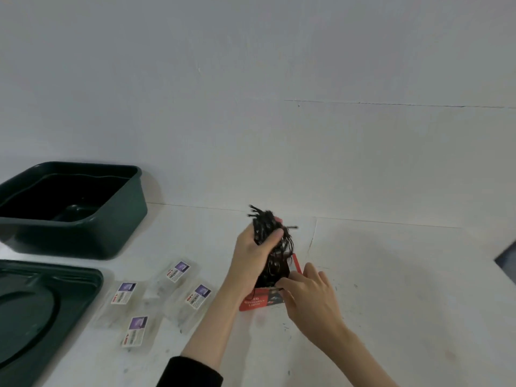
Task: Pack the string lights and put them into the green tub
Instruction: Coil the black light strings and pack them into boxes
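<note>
A bundle of black string lights point(275, 247) stands half inside a small red box point(255, 302) at the middle of the white table. My left hand point(252, 251) grips the top of the bundle from the left. My right hand point(308, 296) holds the box at its open end, fingers against the lower part of the bundle. The dark green tub point(122, 219) stands at the back left; I see nothing inside it.
The tub's dark green lid point(69, 291) lies at the front left. Several clear plastic packets with labels point(178, 275) are scattered between the lid and the red box. A wall rises right behind the table. A dark edge point(506, 263) shows at the far right.
</note>
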Tool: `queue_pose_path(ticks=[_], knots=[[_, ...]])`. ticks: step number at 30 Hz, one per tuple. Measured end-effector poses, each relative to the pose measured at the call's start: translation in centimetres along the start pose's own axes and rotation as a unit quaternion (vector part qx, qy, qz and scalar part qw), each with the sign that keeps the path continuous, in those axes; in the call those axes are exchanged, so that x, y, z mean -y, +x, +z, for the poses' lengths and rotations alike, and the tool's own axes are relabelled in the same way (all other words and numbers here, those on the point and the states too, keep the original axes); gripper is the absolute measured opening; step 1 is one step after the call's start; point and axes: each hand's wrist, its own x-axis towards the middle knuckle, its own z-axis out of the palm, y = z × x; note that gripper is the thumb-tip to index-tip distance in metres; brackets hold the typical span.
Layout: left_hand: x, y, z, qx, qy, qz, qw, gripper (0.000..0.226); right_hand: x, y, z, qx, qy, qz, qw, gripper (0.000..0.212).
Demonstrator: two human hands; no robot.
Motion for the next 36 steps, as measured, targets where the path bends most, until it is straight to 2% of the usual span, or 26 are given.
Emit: queue_pose_path(ticks=[2, 4, 7, 10, 11, 14, 18, 19, 20, 22, 23, 24, 27, 28, 32, 33, 36], knots=[[1.7, -0.2, 0.2, 0.051, 0.123, 0.017, 0.991, 0.015, -0.4, -0.6, 0.4, -0.015, 0.029, -0.008, 0.999, 0.031], [2.9, -0.1, 0.1, 0.084, 0.284, 0.053, 0.954, 0.019, -0.6, -0.8, 0.5, -0.017, 0.053, -0.007, 0.998, 0.03], [2.9, 0.3, -0.4, 0.163, 0.41, 0.1, 0.892, 0.017, -1.0, -1.0, 0.6, -0.009, 0.105, -0.005, 0.994, 0.025], [2.8, 0.8, -1.0, 0.258, 0.541, 0.078, 0.797, 0.012, -1.2, -1.4, 0.0, -0.005, 0.175, 0.022, 0.984, 0.008], [2.8, 0.8, -1.1, 0.276, 0.582, 0.054, 0.763, 0.013, -1.2, -1.4, -0.4, -0.009, 0.198, 0.04, 0.979, 0.009], [2.8, 1.1, -0.8, 0.32, 0.637, -0.034, 0.7, 0.016, -0.7, -0.7, -1.7, -0.005, 0.223, 0.032, 0.974, 0.015], [1.8, 1.6, -0.4, 0.383, 0.642, -0.09, 0.658, 0.013, 0.0, 0.9, -2.3, 0.122, 0.195, -0.021, 0.973, 0.022], [1.5, 1.8, -0.6, 0.391, 0.629, -0.111, 0.662, 0.013, 0.1, 1.3, -2.2, 0.137, 0.166, -0.022, 0.976, 0.018], [1.1, 1.9, -1.0, 0.398, 0.598, -0.141, 0.681, 0.011, 0.2, 1.7, -2.2, 0.143, 0.14, -0.016, 0.98, 0.014], [0.1, 2.0, -1.8, 0.404, 0.481, -0.211, 0.749, 0.016, 0.4, 2.5, -2.4, 0.161, 0.108, 0.006, 0.981, 0.019], [-0.3, 1.9, -2.1, 0.399, 0.448, -0.22, 0.769, 0.017, 0.4, 2.9, -2.5, 0.172, 0.098, 0.013, 0.98, 0.022], [-0.4, 1.9, -2.4, 0.387, 0.447, -0.205, 0.78, 0.015, 0.5, 3.3, -2.7, 0.184, 0.087, 0.018, 0.979, 0.023], [0.5, 1.2, -2.4, 0.317, 0.544, -0.089, 0.772, 0.014, 0.7, 4.2, -3.2, 0.21, 0.055, 0.024, 0.976, 0.023], [1.0, 0.9, -2.7, 0.293, 0.55, -0.057, 0.78, 0.014, 0.8, 4.5, -3.2, 0.217, 0.04, 0.021, 0.975, 0.023], [0.2, -1.2, -4.9, 0.207, 0.474, 0.034, 0.855, 0.01, 1.3, 5.5, -2.6, 0.263, -0.045, 0.001, 0.964, 0.024], [0.0, -1.8, -5.5, 0.177, 0.463, 0.051, 0.867, 0.017, 1.4, 5.8, -2.4, 0.271, -0.057, -0.002, 0.961, 0.023], [0.1, -3.6, -6.9, 0.145, 0.507, 0.072, 0.846, 0.041, 1.8, 6.4, -1.7, 0.293, -0.045, 0.007, 0.955, 0.018]])
